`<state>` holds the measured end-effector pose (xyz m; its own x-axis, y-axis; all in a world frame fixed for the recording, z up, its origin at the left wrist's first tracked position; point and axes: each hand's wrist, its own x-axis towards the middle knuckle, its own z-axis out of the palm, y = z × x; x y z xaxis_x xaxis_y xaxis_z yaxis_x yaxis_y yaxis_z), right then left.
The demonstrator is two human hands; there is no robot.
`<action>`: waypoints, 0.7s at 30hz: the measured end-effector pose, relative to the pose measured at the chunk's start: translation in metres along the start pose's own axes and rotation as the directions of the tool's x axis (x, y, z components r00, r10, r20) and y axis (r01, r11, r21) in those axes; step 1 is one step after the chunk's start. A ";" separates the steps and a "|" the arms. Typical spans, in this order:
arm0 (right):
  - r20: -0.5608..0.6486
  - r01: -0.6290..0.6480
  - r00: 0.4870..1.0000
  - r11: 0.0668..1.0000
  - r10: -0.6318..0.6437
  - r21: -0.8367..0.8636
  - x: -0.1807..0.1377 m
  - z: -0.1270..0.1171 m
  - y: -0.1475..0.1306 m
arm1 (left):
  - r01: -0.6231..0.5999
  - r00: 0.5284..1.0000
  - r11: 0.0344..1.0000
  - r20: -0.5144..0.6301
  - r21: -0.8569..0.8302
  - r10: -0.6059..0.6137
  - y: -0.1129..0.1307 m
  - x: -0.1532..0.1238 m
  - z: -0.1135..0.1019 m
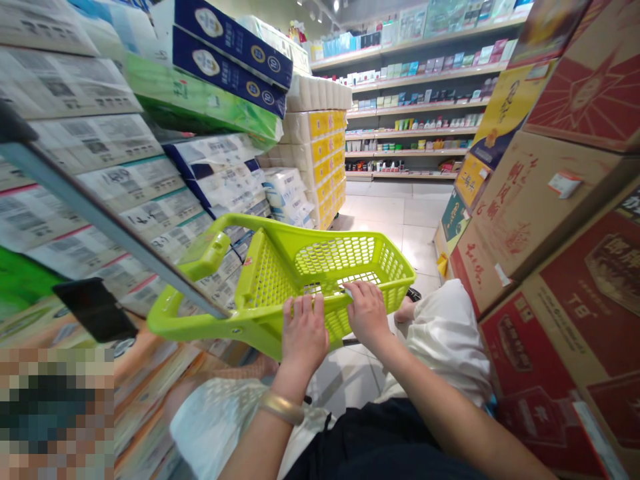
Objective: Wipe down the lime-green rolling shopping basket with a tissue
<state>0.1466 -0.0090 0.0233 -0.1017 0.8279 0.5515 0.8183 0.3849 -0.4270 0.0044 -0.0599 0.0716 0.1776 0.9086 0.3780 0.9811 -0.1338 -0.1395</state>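
A lime-green plastic shopping basket (280, 267) on a cart frame stands in a shop aisle just in front of me, with nothing visible inside. My left hand (303, 331), with a gold bangle at the wrist, grips the basket's near rim, fingers curled over it. My right hand (369, 312) holds the same rim a little to the right, fingers folded over the edge near a small white tag. The basket's curved handle (205, 257) sweeps off to the left.
Stacked packs of tissue and toilet paper (125, 167) line the left side. Red and brown cardboard cartons (550, 233) are piled on the right. A tiled floor (395, 213) runs ahead to shelves of small goods (415, 100). A metal bar (100, 220) crosses at left.
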 end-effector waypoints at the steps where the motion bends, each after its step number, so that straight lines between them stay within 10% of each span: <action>1: -0.002 -0.008 1.000 1.000 0.008 0.001 0.001 0.001 -0.004 | -0.001 1.000 1.000 0.002 0.000 0.001 0.001 0.000 0.000; 21: -0.001 0.028 1.000 0.999 -0.028 0.043 0.002 0.006 -0.018 | -0.003 1.000 1.000 -0.014 -0.001 0.003 0.001 0.001 0.004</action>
<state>0.1276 -0.0115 0.0278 -0.1235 0.8163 0.5642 0.7901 0.4249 -0.4418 0.0052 -0.0572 0.0683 0.1819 0.9025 0.3905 0.9807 -0.1372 -0.1396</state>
